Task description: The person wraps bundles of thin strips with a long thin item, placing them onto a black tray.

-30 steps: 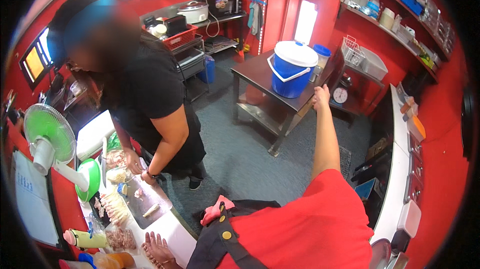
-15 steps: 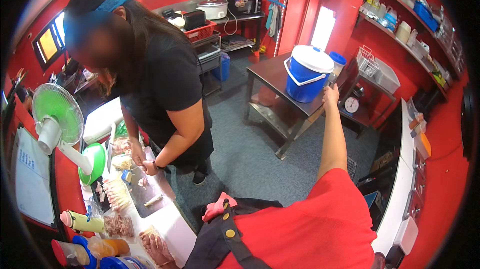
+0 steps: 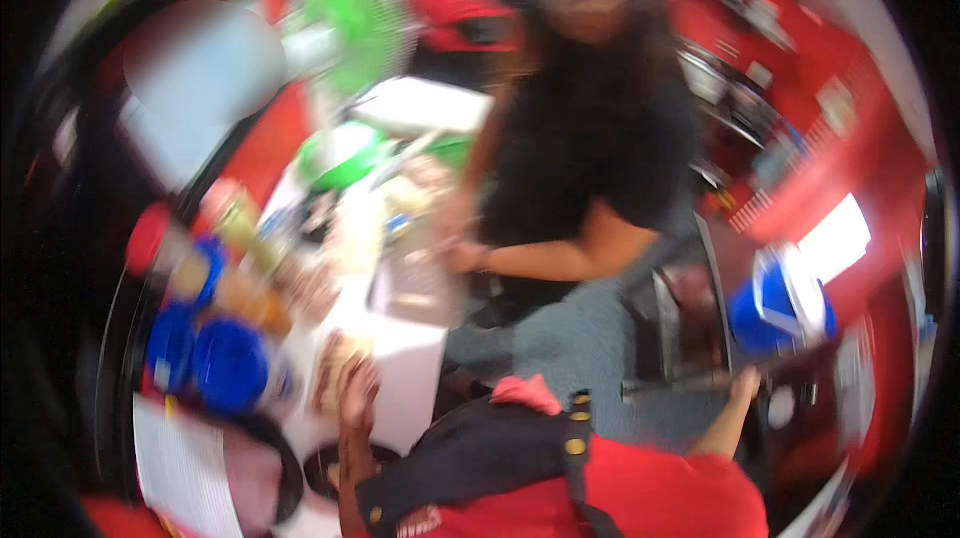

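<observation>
1. The blue bucket (image 3: 768, 323) stood lid up, so its long axis ran bottom to lid, with the white handle (image 3: 778, 318) slung across its side.
2. Right hand (image 3: 745, 385) was just beside the bucket, on its near side. Too smeared to tell if it gripped anything.
3. Left hand (image 3: 357, 398) was on the white table (image 3: 410, 363), well left of the bucket, next to a pale-brown bundle (image 3: 330, 368) pointing lengthwise away from the wearer. Can't tell if they touched.
4. So yeah, hands well apart.
5. Versus half a second earlier: view swung left, bucket ended up farther right, everything blurred.
</observation>
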Demonstrator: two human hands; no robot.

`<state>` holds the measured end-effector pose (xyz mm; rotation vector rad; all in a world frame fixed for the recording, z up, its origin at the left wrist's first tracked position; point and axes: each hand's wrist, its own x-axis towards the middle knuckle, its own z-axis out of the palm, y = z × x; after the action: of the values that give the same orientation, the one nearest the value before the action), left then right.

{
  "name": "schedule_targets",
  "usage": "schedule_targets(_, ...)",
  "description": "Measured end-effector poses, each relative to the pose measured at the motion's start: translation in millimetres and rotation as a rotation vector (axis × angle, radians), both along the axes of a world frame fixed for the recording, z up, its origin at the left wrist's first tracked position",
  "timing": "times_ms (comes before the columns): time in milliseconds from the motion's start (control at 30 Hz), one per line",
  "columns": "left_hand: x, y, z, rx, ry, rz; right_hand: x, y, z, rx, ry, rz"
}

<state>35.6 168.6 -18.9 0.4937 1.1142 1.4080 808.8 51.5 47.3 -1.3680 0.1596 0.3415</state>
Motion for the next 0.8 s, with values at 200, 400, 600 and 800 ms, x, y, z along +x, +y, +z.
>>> schedule_targets(200, 0.0, 12.7, 25.3, -0.163, -0.010, 0.095, -56.8, 113.4, -149.6, -1.052, -0.396, 1.114)
schedule_targets(400, -21.7, -22.8, 13.0, -0.179, -0.084, 0.274, -362.3, 253.3, -86.5, -0.863, -1.459, 2.327)
schedule_targets(600, -20.2, -24.6, 25.4, -0.208, -0.104, 0.437, -553.3, 303.4, -18.1, -0.204, -1.027, 2.825)
schedule_targets(800, -65.2, -76.5, 60.8, 0.111, -0.190, 0.804, -702.8, 334.6, -3.4, 0.224, -1.412, 3.019)
